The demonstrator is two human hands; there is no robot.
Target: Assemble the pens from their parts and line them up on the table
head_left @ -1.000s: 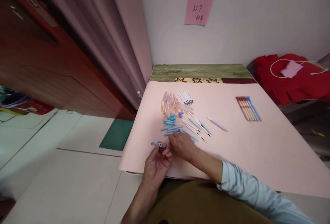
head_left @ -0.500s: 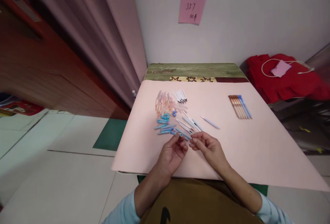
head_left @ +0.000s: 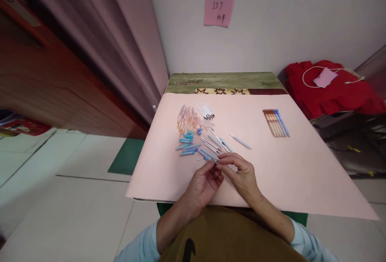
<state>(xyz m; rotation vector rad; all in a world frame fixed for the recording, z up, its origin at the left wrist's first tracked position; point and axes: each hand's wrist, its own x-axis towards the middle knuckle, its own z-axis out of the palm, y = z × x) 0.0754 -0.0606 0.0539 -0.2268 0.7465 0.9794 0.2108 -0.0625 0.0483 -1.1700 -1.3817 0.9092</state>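
My left hand (head_left: 204, 182) and my right hand (head_left: 240, 173) meet fingertip to fingertip over the near part of a pink mat (head_left: 301, 173). Both pinch a small blue pen part (head_left: 214, 161) between them. Just beyond lie loose blue pen parts (head_left: 188, 146), clear pinkish barrels (head_left: 188, 116), white refills with black tips (head_left: 206, 111) and several pale blue barrels (head_left: 218, 142). One pale blue pen (head_left: 240, 141) lies apart to the right.
A row of finished tan and blue pens (head_left: 276, 117) lies at the mat's far right. A green patterned cloth (head_left: 224, 82) covers the table's far end. A curtain (head_left: 126, 41) hangs left, red fabric (head_left: 331, 89) lies right, a pink note (head_left: 219, 4) is on the wall.
My left hand carried the blue part from the mat's left front toward the middle, my right hand lifted off the pile, and the two came together. The view shifted slightly right.
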